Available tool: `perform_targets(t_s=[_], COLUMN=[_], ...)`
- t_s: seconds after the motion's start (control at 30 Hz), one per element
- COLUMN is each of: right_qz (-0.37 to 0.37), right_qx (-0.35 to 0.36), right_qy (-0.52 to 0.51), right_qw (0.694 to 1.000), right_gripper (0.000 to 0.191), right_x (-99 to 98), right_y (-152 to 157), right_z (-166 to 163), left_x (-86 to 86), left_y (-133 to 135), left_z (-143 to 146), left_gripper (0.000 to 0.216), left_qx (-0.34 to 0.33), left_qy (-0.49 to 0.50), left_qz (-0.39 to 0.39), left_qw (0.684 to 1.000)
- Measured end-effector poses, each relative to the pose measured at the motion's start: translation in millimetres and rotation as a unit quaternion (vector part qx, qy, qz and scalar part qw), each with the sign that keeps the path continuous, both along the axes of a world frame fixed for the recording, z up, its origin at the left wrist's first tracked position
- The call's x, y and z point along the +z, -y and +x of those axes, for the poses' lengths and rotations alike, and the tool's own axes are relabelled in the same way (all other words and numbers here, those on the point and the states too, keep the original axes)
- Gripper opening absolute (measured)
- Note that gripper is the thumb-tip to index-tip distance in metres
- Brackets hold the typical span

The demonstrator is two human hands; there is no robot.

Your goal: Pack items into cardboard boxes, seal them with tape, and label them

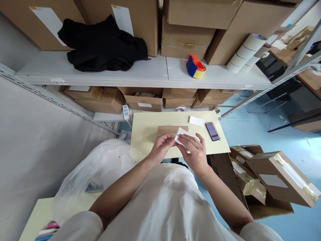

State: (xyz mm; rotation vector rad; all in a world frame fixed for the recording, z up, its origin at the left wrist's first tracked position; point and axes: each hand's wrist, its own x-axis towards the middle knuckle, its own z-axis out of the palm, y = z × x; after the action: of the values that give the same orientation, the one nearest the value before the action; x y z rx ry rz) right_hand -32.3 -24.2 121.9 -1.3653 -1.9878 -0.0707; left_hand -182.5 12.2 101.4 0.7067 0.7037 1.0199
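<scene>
A small white sheet, perhaps a label or folded paper point(181, 132), is held between my two hands above the pale yellow table point(144, 121). My left hand point(162, 147) pinches its left edge between thumb and fingers. Over the sheet's front lie the fingers of my right hand point(194, 149), with the thumb beneath and the index finger raised. Just behind the hands, a flat brown cardboard piece point(167, 130) rests on the table, partly covered by them. To the right are a white card-like item point(196, 121) and a phone point(212, 131) with its screen lit.
A grey shelf point(155, 73) crosses behind the table, bearing cartons, black cloth point(105, 47), a coloured tape roll point(195, 67) and stacked white rolls point(247, 52). Clear plastic bags point(100, 164) bulge at left. Cartons point(278, 177) fill a large open box at right.
</scene>
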Motion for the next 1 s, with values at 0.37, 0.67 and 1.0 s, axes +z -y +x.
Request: perform_targets(t_s=[0.37,0.67,1.0], right_qz=[-0.027,-0.025,-0.027], right_qx=[0.015,0.029,0.033], right_qy=[-0.034,-0.020,-0.018], right_qw=[0.999,0.999,0.999], right_gripper=[0.021,0.019,0.017], right_x=[3.3,3.5,1.5], right_y=[7.1,6.9,4.7], right_z=[0.8,-2.2,-0.7], left_x=[4.5,0.2,3.1], left_y=[0.8,1.3,-0.3], left_z=[-11.2,-17.2,-17.5], left_gripper=[0.027,0.024,0.028], left_qx=[-0.061,-0.062,-0.069], left_qy=[-0.028,-0.044,-0.067], left_qz=[0.009,0.040,0.043], left_qw=[0.998,0.996,0.994])
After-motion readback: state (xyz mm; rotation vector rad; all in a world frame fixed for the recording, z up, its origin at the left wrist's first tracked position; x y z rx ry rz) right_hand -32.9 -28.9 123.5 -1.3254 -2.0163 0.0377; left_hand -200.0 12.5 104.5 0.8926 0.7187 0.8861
